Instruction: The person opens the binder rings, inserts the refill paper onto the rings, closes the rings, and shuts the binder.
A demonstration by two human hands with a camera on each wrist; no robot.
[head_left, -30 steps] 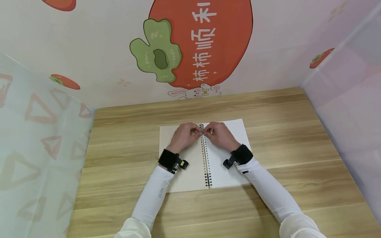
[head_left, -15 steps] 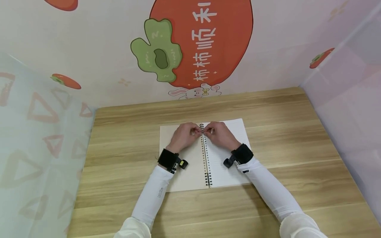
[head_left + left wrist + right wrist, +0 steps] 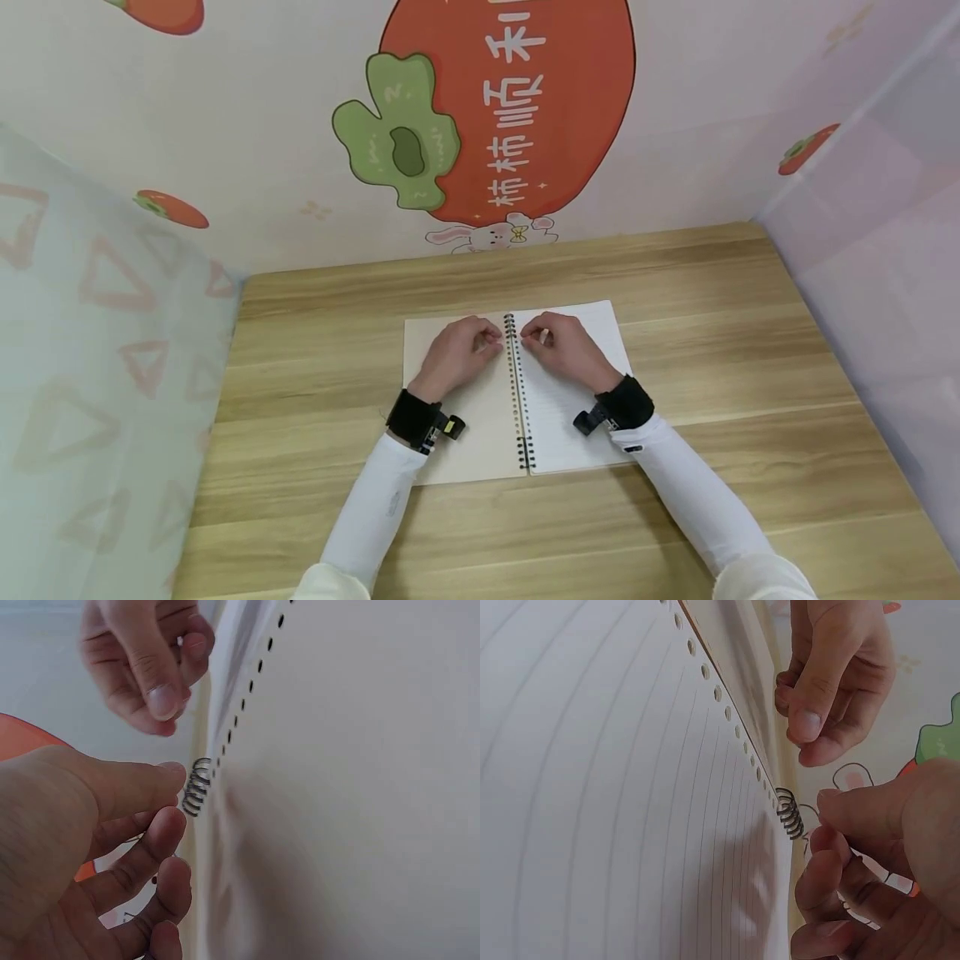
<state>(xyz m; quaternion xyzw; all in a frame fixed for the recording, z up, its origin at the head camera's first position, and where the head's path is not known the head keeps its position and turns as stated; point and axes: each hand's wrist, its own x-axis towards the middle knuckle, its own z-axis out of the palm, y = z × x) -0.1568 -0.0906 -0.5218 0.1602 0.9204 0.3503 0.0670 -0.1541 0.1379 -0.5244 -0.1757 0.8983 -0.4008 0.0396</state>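
A spiral-style notebook lies spread on the table, a plain beige sheet [image 3: 480, 454] on the left and a lined white page [image 3: 577, 442] on the right. Short dark binder rings [image 3: 510, 325] join the two sides at the top of the punched edges; a second set of rings [image 3: 526, 454] sits at the bottom. Just left of the top rings is my left hand [image 3: 456, 357], fingers loosely bent and holding nothing. My right hand [image 3: 570, 350] hovers over the lined page on the other side, thumb and fingers relaxed, also without anything between them. In both wrist views the top coil [image 3: 196, 787] stands apart from the fingertips.
The notebook rests on a wood-grain table [image 3: 315, 400]. A printed wall [image 3: 285, 150] rises behind the table's back edge, with side panels at left and right. Each wrist carries a black strap [image 3: 628, 402] with a small camera.
Both hands pinched at the top rings before; now they have let go and drawn apart, left hand to the left, right hand to the right. The notebook has stayed in place.
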